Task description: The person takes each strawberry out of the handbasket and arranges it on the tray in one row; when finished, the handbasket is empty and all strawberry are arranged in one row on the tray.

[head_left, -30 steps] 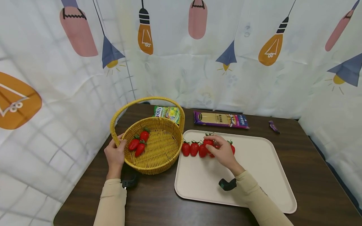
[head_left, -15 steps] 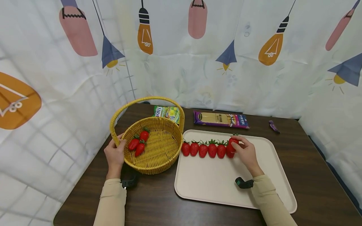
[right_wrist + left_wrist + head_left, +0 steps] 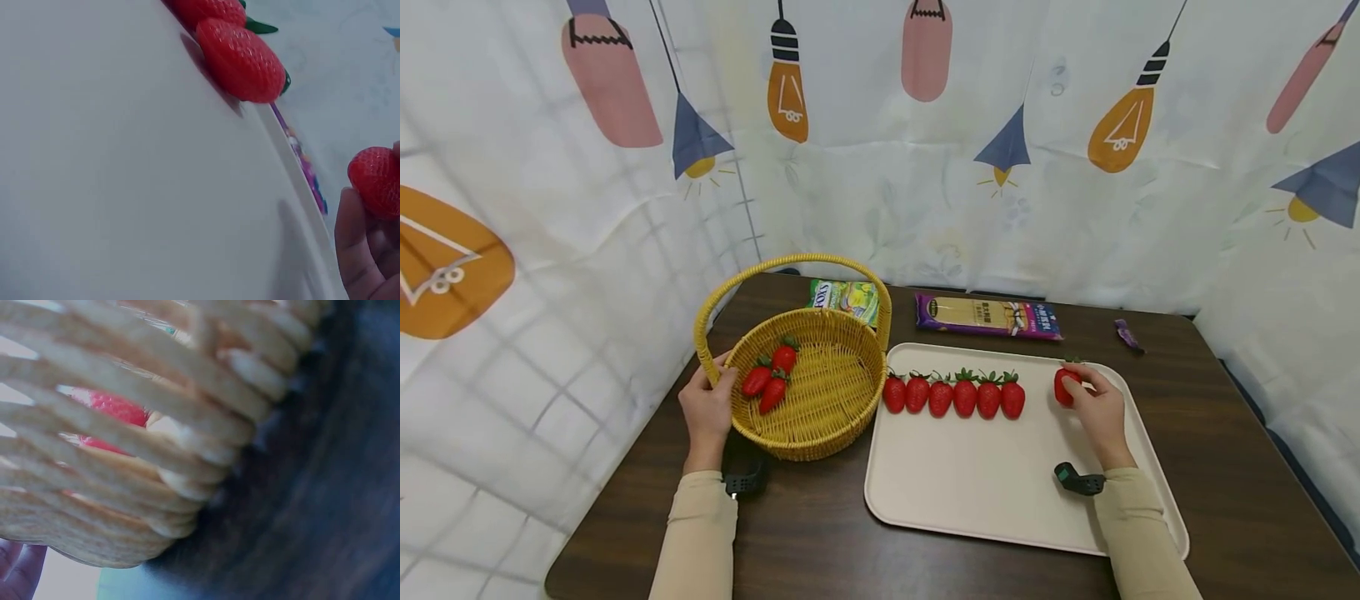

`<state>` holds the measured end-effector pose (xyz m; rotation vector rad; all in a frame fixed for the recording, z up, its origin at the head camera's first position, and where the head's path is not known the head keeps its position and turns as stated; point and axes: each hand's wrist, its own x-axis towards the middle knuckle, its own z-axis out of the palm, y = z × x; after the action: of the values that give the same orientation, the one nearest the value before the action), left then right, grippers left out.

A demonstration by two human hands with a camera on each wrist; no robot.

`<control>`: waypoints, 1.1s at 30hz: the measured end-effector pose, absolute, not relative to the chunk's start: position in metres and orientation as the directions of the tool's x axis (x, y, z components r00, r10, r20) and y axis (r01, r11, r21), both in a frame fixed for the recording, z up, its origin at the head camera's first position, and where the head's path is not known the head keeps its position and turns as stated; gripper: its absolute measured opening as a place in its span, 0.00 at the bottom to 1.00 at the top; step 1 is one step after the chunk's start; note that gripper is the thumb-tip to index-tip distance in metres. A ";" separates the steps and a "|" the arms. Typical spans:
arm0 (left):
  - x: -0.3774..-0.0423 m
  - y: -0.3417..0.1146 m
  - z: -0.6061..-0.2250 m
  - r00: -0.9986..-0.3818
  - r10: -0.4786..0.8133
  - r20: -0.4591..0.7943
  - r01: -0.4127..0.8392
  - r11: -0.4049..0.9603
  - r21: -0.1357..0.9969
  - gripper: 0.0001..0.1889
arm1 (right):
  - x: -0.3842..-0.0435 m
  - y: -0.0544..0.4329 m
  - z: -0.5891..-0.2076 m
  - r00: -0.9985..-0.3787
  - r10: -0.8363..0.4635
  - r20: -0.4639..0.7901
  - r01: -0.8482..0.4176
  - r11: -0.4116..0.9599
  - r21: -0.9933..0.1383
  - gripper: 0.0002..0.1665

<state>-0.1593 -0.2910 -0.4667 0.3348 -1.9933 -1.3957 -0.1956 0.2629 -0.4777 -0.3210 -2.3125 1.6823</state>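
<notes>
My right hand (image 3: 1099, 417) pinches a red strawberry (image 3: 1064, 387) over the right part of the cream tray (image 3: 970, 492). The same held strawberry (image 3: 376, 181) shows between thumb and fingers at the right of the right wrist view. Several strawberries (image 3: 964, 398) lie side by side in a row at the tray's back left, leaves pointing away. On the left, my left hand (image 3: 707, 412) grips the yellow wicker basket (image 3: 820, 446) at its rim, by the foot of the handle. Three strawberries (image 3: 772, 392) lie inside it. Through the weave, the left wrist view shows a strawberry (image 3: 115, 407).
Behind the basket lies a green candy bag (image 3: 850, 298). A purple pasta packet (image 3: 988, 317) lies behind the tray, and a small purple wrapper (image 3: 1127, 335) is at the back right. A printed curtain (image 3: 880, 192) hangs along the dark table's (image 3: 805, 533) back.
My right hand has carried its strawberry rightward, from above the row to the tray's right part. The row is now fully visible. The left hand and basket hold still.
</notes>
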 end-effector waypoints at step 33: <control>-0.159 -0.290 -0.464 -0.738 -0.560 0.377 0.167 0.389 0.906 0.11 | -0.194 0.268 -0.479 -0.984 0.127 -0.128 0.173 0.475 -0.863 0.28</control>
<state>-0.1594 -0.2903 -0.4641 0.3358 -1.9846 -1.4000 -0.1937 0.2682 -0.4792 -0.2791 -2.7367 1.6101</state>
